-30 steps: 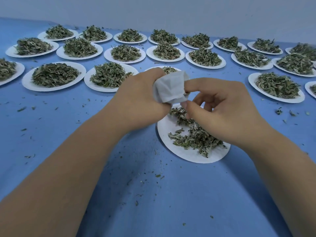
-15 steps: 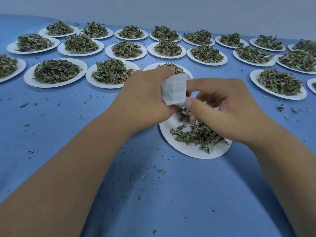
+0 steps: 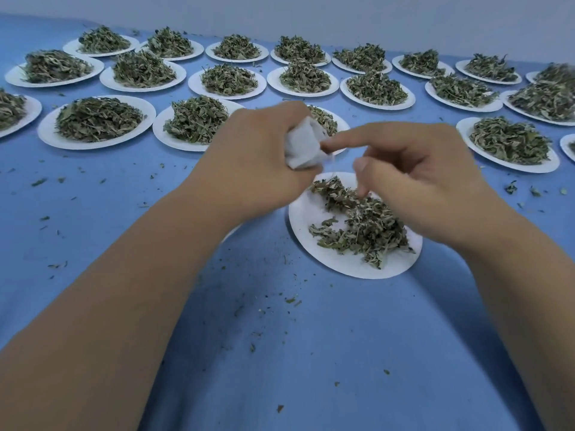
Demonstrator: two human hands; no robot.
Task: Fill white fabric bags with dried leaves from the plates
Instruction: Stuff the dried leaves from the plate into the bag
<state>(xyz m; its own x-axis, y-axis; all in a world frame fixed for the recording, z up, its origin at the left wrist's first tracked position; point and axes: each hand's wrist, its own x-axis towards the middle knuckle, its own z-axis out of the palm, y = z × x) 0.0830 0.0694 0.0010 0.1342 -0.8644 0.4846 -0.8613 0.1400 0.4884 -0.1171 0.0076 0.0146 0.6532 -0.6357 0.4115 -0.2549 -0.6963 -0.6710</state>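
Note:
My left hand (image 3: 249, 157) grips a small white fabric bag (image 3: 303, 147) above the table, with its mouth turned to the right. My right hand (image 3: 413, 169) points its straight index finger at the bag's mouth and touches it. Its thumb is apart from the bag and its other fingers curl loosely over the leaves. A thin pale string hangs from the bag. Below both hands sits a white plate (image 3: 314, 244) with a thinned, scattered heap of dried leaves (image 3: 364, 225).
Several white plates piled with dried leaves, such as the plate (image 3: 96, 122) at the left and the plate (image 3: 510, 144) at the right, stand in rows across the far half of the blue tablecloth (image 3: 280, 353). Leaf crumbs lie scattered on the cloth.
My right thumb has let go of the bag's edge; only the index finger now touches its mouth. The left hand has tilted the bag slightly and kept hold of it.

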